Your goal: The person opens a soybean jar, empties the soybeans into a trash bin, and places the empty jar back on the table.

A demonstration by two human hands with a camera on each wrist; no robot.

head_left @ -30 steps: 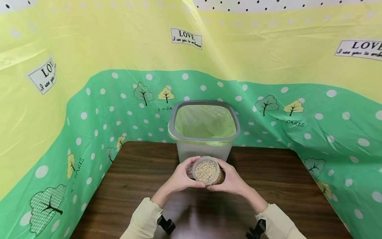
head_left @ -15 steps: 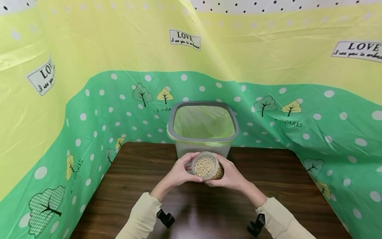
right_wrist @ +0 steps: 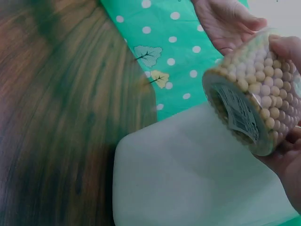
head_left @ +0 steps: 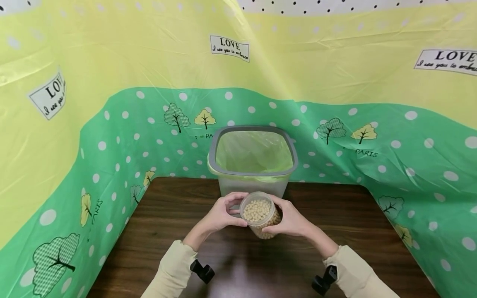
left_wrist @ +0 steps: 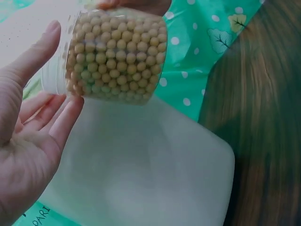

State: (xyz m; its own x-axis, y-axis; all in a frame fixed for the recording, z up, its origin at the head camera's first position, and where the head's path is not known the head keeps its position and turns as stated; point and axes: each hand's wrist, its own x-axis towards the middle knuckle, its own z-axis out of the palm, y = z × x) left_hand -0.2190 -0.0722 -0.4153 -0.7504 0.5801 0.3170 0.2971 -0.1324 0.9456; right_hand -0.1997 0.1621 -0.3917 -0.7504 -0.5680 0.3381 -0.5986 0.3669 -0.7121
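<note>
A clear plastic jar (head_left: 258, 212) full of small round beige beans is held tilted, its top facing the head camera. My right hand (head_left: 292, 220) grips its side, thumb in front. My left hand (head_left: 220, 213) is around the top end at the left. In the left wrist view, the left fingertips (left_wrist: 75, 102) touch the jar (left_wrist: 117, 56) near its clear rim, while the thumb stands apart. A barcode label (right_wrist: 237, 113) shows on the jar's base in the right wrist view. Whether a lid covers the top I cannot tell.
Just behind the hands stands a light grey bin (head_left: 242, 186) with a darker grey rim and a green liner (head_left: 255, 153). A dark wooden table (head_left: 179, 207) lies beneath. Green and yellow printed sheeting (head_left: 149, 111) encloses the back and sides.
The jar has tilted, and more of its side and base now show below the hands. My left hand has shifted slightly left, its thumb coming away from the jar.
</note>
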